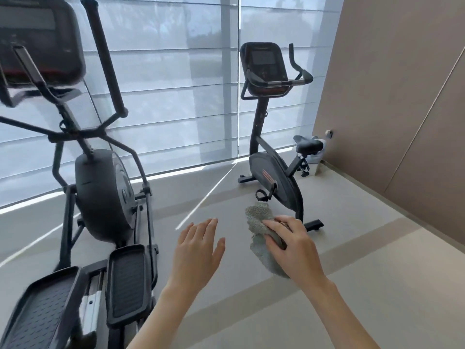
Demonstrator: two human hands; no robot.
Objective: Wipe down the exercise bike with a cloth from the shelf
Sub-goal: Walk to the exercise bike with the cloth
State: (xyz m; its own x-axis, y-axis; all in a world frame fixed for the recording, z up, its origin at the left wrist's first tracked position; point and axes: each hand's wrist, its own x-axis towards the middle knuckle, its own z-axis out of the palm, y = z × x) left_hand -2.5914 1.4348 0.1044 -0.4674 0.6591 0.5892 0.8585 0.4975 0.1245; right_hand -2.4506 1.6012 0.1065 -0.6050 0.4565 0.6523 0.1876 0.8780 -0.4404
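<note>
Black elliptical [100,192] looming left. Left hand [198,248] flat, fingers straight and spread, touching nothing. Grey cloth [259,214] bunched in right hand [294,243], fingers curled round it. Bike [274,177] just beyond, upright by the blinds [163,96], apart from both hands.

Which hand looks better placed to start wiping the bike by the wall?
The right hand. It grips the grey cloth and is on the side nearer the exercise bike. The left hand is open and holds nothing.
</note>
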